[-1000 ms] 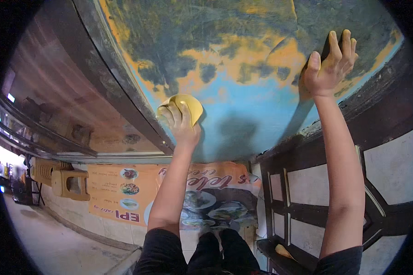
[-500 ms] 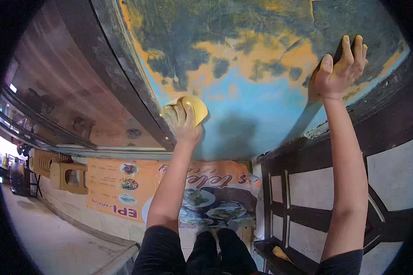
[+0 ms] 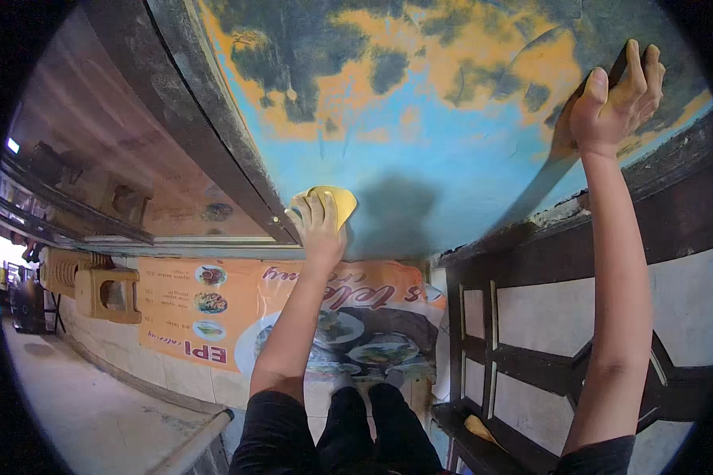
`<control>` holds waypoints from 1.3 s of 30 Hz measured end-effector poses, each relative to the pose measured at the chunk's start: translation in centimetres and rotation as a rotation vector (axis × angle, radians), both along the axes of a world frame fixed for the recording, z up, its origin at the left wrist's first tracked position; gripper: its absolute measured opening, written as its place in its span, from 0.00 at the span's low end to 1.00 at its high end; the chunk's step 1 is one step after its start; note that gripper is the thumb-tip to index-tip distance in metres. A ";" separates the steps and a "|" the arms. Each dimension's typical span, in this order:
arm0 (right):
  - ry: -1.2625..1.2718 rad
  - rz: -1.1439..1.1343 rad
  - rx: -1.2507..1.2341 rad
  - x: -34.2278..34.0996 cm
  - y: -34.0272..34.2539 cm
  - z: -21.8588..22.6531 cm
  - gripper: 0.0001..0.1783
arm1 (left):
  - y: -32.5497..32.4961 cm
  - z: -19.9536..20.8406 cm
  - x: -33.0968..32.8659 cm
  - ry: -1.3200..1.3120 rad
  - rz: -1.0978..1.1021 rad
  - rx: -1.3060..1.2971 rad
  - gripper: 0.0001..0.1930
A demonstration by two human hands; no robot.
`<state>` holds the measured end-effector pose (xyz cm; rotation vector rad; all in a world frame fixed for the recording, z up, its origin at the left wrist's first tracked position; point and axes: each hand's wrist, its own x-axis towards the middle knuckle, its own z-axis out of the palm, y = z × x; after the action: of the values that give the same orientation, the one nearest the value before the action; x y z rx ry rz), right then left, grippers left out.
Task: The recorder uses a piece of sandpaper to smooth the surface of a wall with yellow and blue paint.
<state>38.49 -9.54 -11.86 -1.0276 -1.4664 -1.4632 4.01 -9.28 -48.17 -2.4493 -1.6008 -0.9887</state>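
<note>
My left hand (image 3: 318,231) presses a yellow sheet of sandpaper (image 3: 342,207) against a painted wall (image 3: 467,178), close to the dark wooden frame at its left. The fingers lie together over the sheet, covering part of it. Light blue paint shows around that hand, while orange and dark grey patches mottle the wall higher up. At the upper right, my right hand (image 3: 616,107) rests on a dark grey patch with fingers stretched out, holding nothing. Its thumb stands apart from the other fingers.
A dark frame (image 3: 206,103) with a glossy pane borders the wall at left. On the right is a dark wooden panelled piece (image 3: 531,370) with pale panels. An orange printed banner (image 3: 186,309) spreads below, near stacked tan plastic stools (image 3: 107,294). A tan object (image 3: 479,427) lies on a dark ledge.
My left hand has slid down the wall with the sandpaper. The whole view has shifted, so the wall patches appear higher. My right hand stays at about the same spot on the wall.
</note>
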 end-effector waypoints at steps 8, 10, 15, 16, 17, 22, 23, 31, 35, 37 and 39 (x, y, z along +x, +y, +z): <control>-0.007 0.006 0.019 0.0 -0.1 -0.1 0.30 | 3.2 10.0 3.5 -0.188 -0.051 0.403 0.39; -0.013 0.015 0.024 0.0 -0.2 0.0 0.30 | 3.3 13.6 4.1 -0.186 -0.065 0.396 0.40; -0.009 0.019 0.019 -0.3 0.0 -0.3 0.30 | 3.9 17.5 5.0 -0.201 -0.099 0.504 0.42; -0.002 0.010 0.016 -0.4 0.0 -0.2 0.30 | 3.9 17.6 5.2 -0.199 -0.077 0.529 0.42; -0.024 0.026 0.014 -0.4 0.0 0.1 0.30 | 3.8 17.3 5.3 -0.209 -0.088 0.493 0.42; 0.048 0.012 0.030 0.4 0.3 -0.4 0.31 | 2.8 13.5 6.8 -0.103 -0.066 0.351 0.39; 0.067 0.004 0.013 0.3 0.2 -0.5 0.31 | 2.4 13.1 6.9 -0.109 -0.101 0.305 0.39; 0.133 -0.039 -0.057 -0.5 -0.3 -1.3 0.31 | 2.3 20.6 8.1 -0.130 -0.189 0.345 0.38; 0.140 -0.048 -0.064 -0.5 -0.6 -1.0 0.30 | 1.8 21.1 9.1 -0.096 -0.153 0.321 0.36; 0.138 -0.061 -0.064 -0.1 -0.7 -1.0 0.30 | 0.8 18.6 9.3 0.007 -0.169 0.103 0.38; 0.172 -0.025 -0.073 -1.7 -0.2 -0.9 0.30 | 1.0 13.9 7.9 0.017 -0.178 0.153 0.39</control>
<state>36.76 -9.74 -12.79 -1.1895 -1.3964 -1.3117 11.88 -8.25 -34.26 -2.5200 -1.2676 -1.0669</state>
